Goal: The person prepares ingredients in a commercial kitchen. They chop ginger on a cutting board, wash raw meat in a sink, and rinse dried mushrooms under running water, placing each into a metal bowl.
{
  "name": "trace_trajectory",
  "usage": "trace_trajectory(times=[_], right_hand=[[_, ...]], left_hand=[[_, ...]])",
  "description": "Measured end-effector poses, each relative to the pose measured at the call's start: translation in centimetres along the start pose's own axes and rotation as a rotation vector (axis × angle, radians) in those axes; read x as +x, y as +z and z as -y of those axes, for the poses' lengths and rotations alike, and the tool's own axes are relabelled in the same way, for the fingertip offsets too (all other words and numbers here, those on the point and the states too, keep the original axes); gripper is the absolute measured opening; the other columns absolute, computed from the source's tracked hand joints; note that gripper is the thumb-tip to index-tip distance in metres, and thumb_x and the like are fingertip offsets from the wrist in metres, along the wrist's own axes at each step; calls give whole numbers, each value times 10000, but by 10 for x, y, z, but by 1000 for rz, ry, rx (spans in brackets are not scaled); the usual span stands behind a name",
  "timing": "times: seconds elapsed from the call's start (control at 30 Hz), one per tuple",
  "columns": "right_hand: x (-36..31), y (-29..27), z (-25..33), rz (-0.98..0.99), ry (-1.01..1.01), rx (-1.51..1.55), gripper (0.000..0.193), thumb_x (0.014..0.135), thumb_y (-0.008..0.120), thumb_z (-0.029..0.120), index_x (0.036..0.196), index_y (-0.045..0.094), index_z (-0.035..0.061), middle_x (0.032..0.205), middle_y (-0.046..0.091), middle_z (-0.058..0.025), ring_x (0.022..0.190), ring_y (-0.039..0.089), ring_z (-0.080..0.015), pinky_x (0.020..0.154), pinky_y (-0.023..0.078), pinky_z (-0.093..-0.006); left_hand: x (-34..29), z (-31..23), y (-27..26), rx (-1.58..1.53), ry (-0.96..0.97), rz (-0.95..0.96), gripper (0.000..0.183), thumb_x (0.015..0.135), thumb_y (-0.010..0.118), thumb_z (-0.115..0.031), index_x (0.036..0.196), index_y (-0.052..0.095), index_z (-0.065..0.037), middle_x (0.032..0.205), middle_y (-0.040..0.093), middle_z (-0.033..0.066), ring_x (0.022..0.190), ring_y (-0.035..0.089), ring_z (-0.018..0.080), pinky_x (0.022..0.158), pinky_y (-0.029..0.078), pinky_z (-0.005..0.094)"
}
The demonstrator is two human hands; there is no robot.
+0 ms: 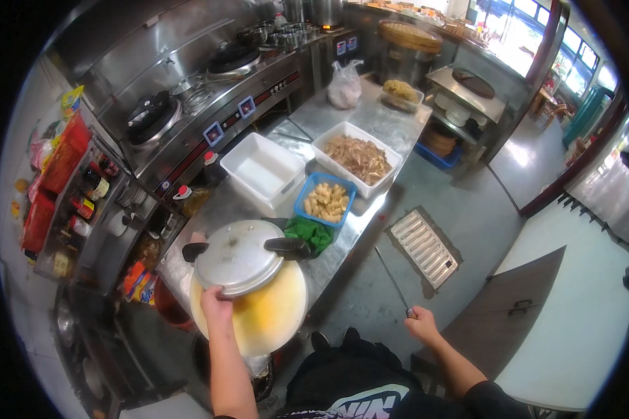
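Note:
My left hand (217,306) is closed on the near rim of a silver metal pot with a domed lid (236,253) and black side handles. The pot sits over the far part of a round, yellow-stained cutting board (279,314) at the table's near end. My right hand (422,325), held over the floor, is wrapped round the handle of a long thin metal tool (391,278) that points up and away. Whether it is a knife seen edge-on or a sharpening rod, I cannot tell. A green cloth or bag (309,234) lies beside the pot.
On the steel table (286,129) stand a white tub (262,167), a tub of brown sliced food (360,160), a blue basket of ginger-like pieces (326,202) and a plastic bag (344,85). Stoves (217,115) line the far left; a floor drain (424,248) lies at right.

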State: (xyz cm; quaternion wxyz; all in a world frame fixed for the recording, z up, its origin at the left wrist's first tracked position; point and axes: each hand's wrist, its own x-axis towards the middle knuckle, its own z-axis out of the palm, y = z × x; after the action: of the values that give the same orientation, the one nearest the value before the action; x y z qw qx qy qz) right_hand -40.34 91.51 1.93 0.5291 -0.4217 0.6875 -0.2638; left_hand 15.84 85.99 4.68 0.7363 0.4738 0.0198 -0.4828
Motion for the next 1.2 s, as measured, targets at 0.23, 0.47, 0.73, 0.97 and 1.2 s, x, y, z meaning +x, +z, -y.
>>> trace_trajectory(times=[0.23, 0.47, 0.73, 0.97, 1.2], right_hand=[[-10, -12, -30, -104, 116, 55, 162, 769, 633, 20, 707, 492, 69, 581, 496, -16, 467, 482, -128, 422, 404, -315], [38, -38, -41, -87, 219, 138, 174, 798, 666, 59, 719, 511, 57, 586, 503, -16, 478, 481, -132, 443, 418, -316], [118, -86, -69, -28, 5, -125, 232, 785, 657, 32, 686, 454, 83, 571, 470, -2, 449, 487, -127, 409, 431, -304], [136, -125, -105, -42, 76, -96, 236, 770, 646, 10, 682, 437, 76, 580, 449, 4, 467, 478, -121, 403, 443, -310], [155, -138, -102, -17, 122, -12, 212, 775, 619, -7, 679, 449, 75, 574, 472, -11, 433, 467, -127, 386, 441, -306]], left_hand=[[-51, 10, 41, 654, 569, -232, 692, 770, 731, -15, 1418, 487, -34, 1220, 497, 92, 1129, 512, 219, 970, 449, 343], [-25, 81, 212, 1065, 592, 519, 365, 770, 757, -96, 1119, 699, -9, 1027, 673, 120, 922, 668, 217, 802, 549, 315], [91, 223, 345, 1829, 541, 567, 423, 751, 748, -145, 1153, 693, -24, 1086, 712, 208, 1011, 674, 387, 895, 538, 456], [124, 260, 342, 1844, 647, 611, 313, 728, 783, -139, 974, 647, -3, 987, 685, 230, 953, 650, 422, 872, 526, 485], [126, 213, 341, 953, 137, 412, 271, 761, 735, -61, 971, 564, -52, 866, 658, 113, 821, 681, 282, 707, 566, 392]])
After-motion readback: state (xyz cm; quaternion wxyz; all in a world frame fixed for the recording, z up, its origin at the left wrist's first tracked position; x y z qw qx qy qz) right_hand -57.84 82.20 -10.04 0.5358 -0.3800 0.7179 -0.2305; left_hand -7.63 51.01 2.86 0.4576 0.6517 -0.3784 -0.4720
